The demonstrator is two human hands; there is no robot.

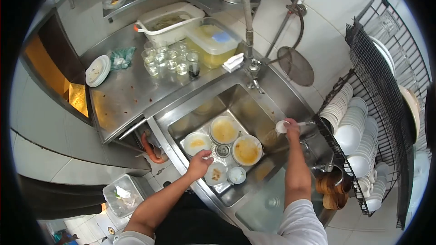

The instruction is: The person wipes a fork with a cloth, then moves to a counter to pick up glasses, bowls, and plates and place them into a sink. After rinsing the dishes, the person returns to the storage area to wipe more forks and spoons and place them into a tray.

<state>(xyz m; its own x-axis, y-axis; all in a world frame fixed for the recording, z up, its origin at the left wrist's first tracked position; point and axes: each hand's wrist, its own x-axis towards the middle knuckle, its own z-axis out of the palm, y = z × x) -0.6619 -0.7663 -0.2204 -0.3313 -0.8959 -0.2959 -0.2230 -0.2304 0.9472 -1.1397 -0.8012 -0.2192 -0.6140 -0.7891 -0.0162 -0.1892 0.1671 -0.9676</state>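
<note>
A small white cup (pixel 282 127) is pinched in my right hand (pixel 293 129) above the right rim of the sink (pixel 186 129). Nothing shows in my left hand (pixel 200 164), which hovers over the sink's near left side with its fingers loosely curled and apart. Just below it is a small bowl (pixel 215 173) with brown scraps. Beside that sits a small white dish (pixel 236 175) with whitish contents. Three larger bowls with yellowish residue, a left one (pixel 197 144), a back one (pixel 224 129) and a right one (pixel 247 150), stand around the drain (pixel 222 150).
Several glasses (pixel 172 59), a lidded yellowish tub (pixel 212 45), a white basin (pixel 170 20) and stacked plates (pixel 97 71) occupy the left counter. A tap (pixel 254 76) rises behind the sink. At right, a wire rack (pixel 338 143) holds many white bowls (pixel 352 129); a second basin (pixel 268 199) holds water.
</note>
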